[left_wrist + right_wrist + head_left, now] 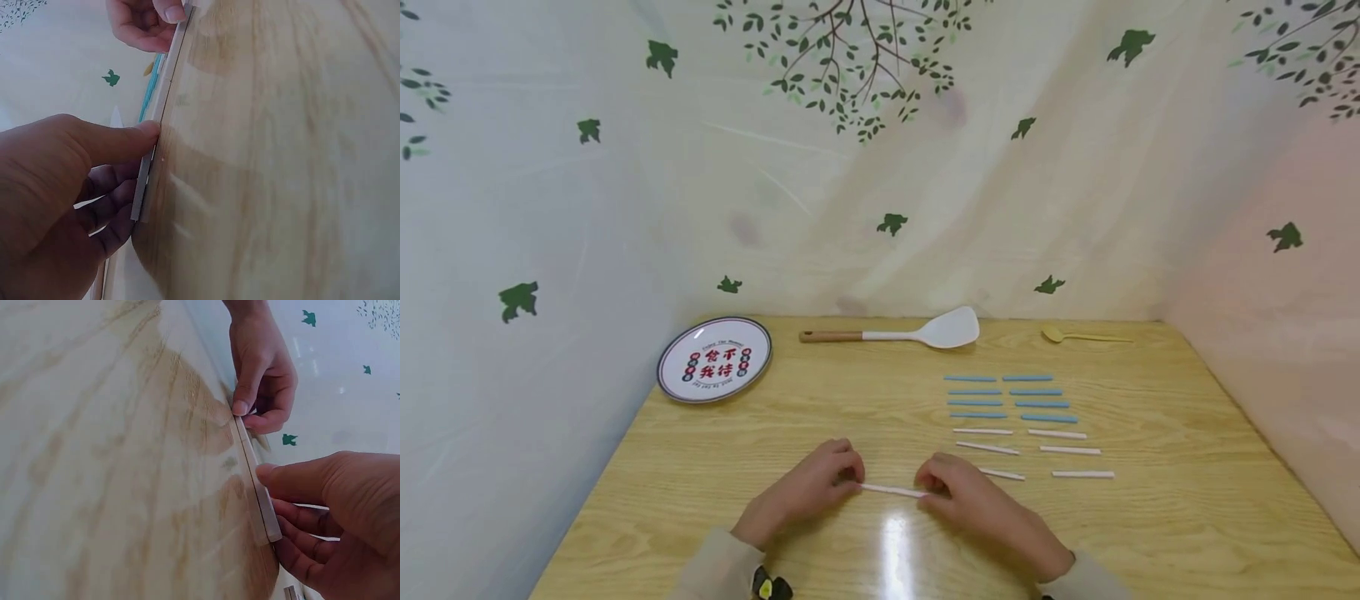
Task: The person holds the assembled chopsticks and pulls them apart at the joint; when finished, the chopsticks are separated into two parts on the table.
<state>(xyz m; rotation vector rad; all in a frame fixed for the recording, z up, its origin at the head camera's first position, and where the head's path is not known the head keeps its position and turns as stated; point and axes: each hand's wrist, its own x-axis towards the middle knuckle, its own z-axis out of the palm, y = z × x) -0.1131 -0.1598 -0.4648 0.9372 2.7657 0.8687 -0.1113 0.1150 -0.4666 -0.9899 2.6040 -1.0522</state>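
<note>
A thin white stick [892,490] lies crosswise low over the front of the wooden table, between both hands. The left hand [812,479] pinches its left end between thumb and fingers; the right hand [973,496] pinches the other end. In the left wrist view the left thumb presses the near face of the stick [164,87], with curled fingers behind it. The right wrist view has the right thumb against the same stick [251,453], its lower edge close along the tabletop. Just beyond the right hand lies another white stick [1003,475], partly hidden by that hand.
Several blue sticks [975,392] and white sticks [1070,451] lie in two columns at right of centre. Along the back are a white plate [673,367] with red characters, a white spatula [951,329] with a wooden handle and a yellow spoon [1052,335]. Cloth walls enclose the table.
</note>
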